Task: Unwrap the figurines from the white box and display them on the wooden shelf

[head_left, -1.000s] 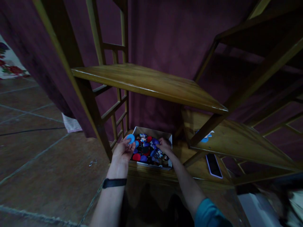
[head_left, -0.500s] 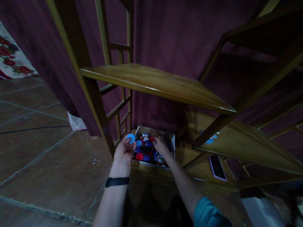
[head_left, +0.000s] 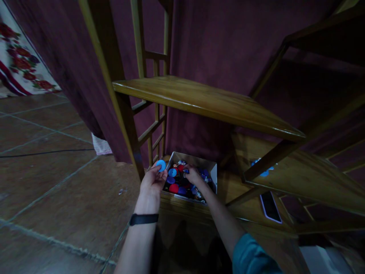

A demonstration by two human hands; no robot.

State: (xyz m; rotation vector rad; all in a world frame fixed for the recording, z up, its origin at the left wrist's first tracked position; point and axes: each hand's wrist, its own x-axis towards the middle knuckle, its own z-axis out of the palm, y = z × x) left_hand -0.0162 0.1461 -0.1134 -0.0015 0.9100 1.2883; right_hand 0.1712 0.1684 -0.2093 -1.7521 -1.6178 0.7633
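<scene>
My left hand (head_left: 152,183), with a dark band on its wrist, pinches a light blue round disc (head_left: 161,165) at the left edge of an open white box (head_left: 214,177). Inside the box is a jumble of small colourful pieces, among them a red disc (head_left: 173,188), a blue disc (head_left: 172,172) and several small figures. Over the pile, my right hand (head_left: 194,176) reaches in with its fingers bent together at a small dark blue piece (head_left: 186,171). Whether it grips that piece is too small and dim to tell.
The box stands on the bottom board of a wooden shelf unit, below a higher shelf (head_left: 199,99). A phone (head_left: 270,207) lies to the right. Blue pieces (head_left: 264,173) rest on a middle board (head_left: 308,186). A purple curtain (head_left: 211,49) hangs behind.
The view has swung slightly left. My right fingers have moved from a red piece to a dark blue one beside it. My left hand still holds the light blue disc.
</scene>
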